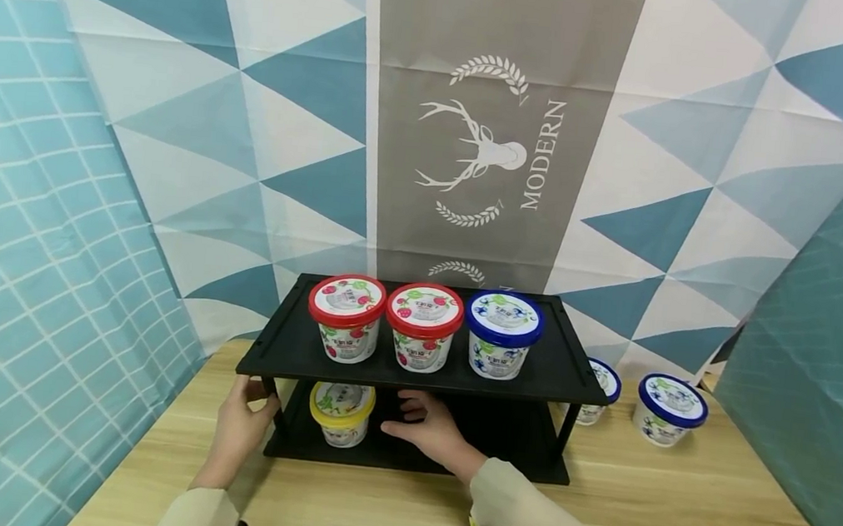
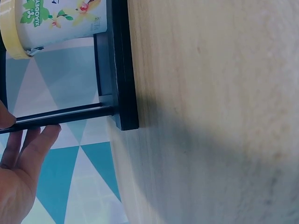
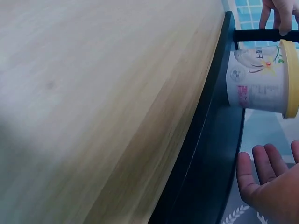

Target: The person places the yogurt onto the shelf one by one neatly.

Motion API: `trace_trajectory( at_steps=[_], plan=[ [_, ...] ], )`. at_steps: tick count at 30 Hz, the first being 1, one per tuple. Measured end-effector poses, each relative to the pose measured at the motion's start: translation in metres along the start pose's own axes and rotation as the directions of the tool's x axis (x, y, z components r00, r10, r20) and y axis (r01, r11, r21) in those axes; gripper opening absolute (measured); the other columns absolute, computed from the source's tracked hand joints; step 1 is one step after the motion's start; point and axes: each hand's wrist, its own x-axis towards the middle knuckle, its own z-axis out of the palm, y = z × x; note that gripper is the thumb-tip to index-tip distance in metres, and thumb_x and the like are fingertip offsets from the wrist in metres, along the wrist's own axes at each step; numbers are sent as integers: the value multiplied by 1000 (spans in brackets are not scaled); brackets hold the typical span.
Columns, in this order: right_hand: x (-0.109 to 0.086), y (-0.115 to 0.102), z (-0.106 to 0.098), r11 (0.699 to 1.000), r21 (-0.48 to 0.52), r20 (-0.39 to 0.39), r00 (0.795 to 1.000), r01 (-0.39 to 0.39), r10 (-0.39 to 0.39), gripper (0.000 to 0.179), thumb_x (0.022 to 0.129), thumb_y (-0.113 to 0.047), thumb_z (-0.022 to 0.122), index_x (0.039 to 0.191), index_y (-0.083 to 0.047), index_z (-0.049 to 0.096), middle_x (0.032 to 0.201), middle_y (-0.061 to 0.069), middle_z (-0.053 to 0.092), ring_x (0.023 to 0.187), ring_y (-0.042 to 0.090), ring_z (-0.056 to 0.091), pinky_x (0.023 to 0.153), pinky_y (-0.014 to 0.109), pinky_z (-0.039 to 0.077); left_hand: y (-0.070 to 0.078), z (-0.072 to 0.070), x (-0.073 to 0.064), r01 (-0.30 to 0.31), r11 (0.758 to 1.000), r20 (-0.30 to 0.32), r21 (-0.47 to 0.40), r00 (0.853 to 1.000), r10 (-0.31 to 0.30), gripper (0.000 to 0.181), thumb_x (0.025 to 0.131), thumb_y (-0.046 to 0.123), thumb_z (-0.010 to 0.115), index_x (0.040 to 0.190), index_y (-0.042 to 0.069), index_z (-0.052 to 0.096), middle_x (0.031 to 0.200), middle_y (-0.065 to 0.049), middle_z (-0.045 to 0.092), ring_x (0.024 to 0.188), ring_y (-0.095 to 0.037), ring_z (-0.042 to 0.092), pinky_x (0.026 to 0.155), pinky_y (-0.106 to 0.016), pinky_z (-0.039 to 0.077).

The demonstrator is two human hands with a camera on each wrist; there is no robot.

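Observation:
A black two-tier rack (image 1: pixel 411 379) stands on the wooden table. My left hand (image 1: pixel 243 423) grips its left front post (image 2: pixel 65 113), thumb on one side and fingers on the other. On the lower tier sits a tub with a yellow lid (image 1: pixel 341 415), upright. To the right of that tub, my right hand (image 1: pixel 425 426) reaches under the upper tier with fingers apart, holding nothing. A gap separates it from the tub (image 3: pixel 257 77) in the right wrist view. Two red-lidded tubs (image 1: pixel 346 316) (image 1: pixel 423 326) and a blue-lidded tub (image 1: pixel 502 334) stand in a row on the upper tier.
Two more blue-lidded tubs (image 1: pixel 670 410) (image 1: pixel 597 391) stand on the table (image 1: pixel 671 510) right of the rack, one partly hidden behind it. A patterned cloth (image 1: pixel 299 119) hangs behind the rack. Blue tiled cloth (image 1: pixel 53 264) borders the left side.

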Motion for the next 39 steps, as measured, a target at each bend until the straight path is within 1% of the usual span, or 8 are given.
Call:
trace_trajectory(
  at_steps=[3, 8, 15, 20, 24, 27, 32, 39],
  plan=[
    [-5, 0, -7, 1000, 5, -10, 1000, 3, -3, 61, 79, -41, 72, 126, -8, 53, 117, 13, 58, 103, 26, 58, 84, 40, 50, 0, -1, 0, -8, 1000, -2, -1, 1000, 8, 43, 86, 2, 56, 125, 12, 44, 101, -19, 62, 103, -36, 60, 70, -30, 47],
    [-12, 6, -17, 1000, 12, -31, 1000, -4, 5, 54, 81, -41, 70, 123, -11, 55, 112, 12, 60, 99, 22, 60, 80, 35, 52, 1, -2, -1, -1, 1000, 14, -6, 1000, 1, 46, 87, 2, 56, 130, 12, 42, 103, -20, 60, 104, -37, 59, 68, -27, 47],
    [-20, 10, -30, 1000, -6, -76, 997, 2, -3, 49, 82, -41, 69, 119, -12, 56, 103, 6, 63, 92, 18, 60, 76, 30, 51, 1, -2, 0, -6, 1000, 1, -7, 1000, 6, 45, 86, 2, 56, 128, 11, 43, 103, -20, 61, 103, -37, 60, 67, -26, 46],
    [-29, 14, -41, 1000, 6, -93, 996, -1, 1, 46, 83, -39, 69, 117, -11, 57, 101, 6, 63, 88, 16, 61, 73, 28, 50, 1, -1, 0, 2, 1000, 10, -12, 1000, -2, 46, 87, 2, 56, 129, 12, 43, 105, -21, 60, 104, -38, 59, 66, -25, 45],
    [-37, 16, -50, 1000, 15, -103, 995, -13, 14, 45, 83, -37, 69, 116, -10, 58, 99, 5, 64, 85, 14, 60, 71, 28, 50, 2, -1, -1, -10, 1000, -8, -7, 1000, 10, 45, 86, 1, 57, 128, 10, 44, 102, -22, 61, 102, -38, 60, 65, -24, 45],
    [-41, 17, -57, 999, 27, -128, 991, -31, 34, 44, 83, -35, 70, 116, -9, 58, 99, 6, 64, 84, 14, 60, 70, 27, 50, 3, -1, 0, -10, 1000, -18, 2, 1000, 10, 45, 85, 1, 57, 127, 11, 44, 101, -21, 61, 101, -38, 60, 66, -24, 45],
    [-47, 20, -71, 997, 37, -184, 981, -63, 69, 41, 81, -33, 72, 114, -10, 60, 98, 6, 64, 83, 14, 60, 70, 27, 49, 3, -2, 0, 0, 1000, -7, 3, 1000, 0, 46, 86, 2, 56, 129, 11, 43, 102, -21, 60, 102, -38, 59, 64, -23, 45],
    [-60, 22, -87, 996, 37, -216, 972, -84, 90, 41, 82, -31, 72, 114, -9, 60, 98, 6, 64, 83, 13, 60, 69, 27, 49, 3, -2, -1, 6, 1000, 7, 6, 1000, -6, 46, 87, 3, 56, 131, 12, 42, 104, -21, 60, 103, -37, 59, 64, -24, 45]
  ],
)
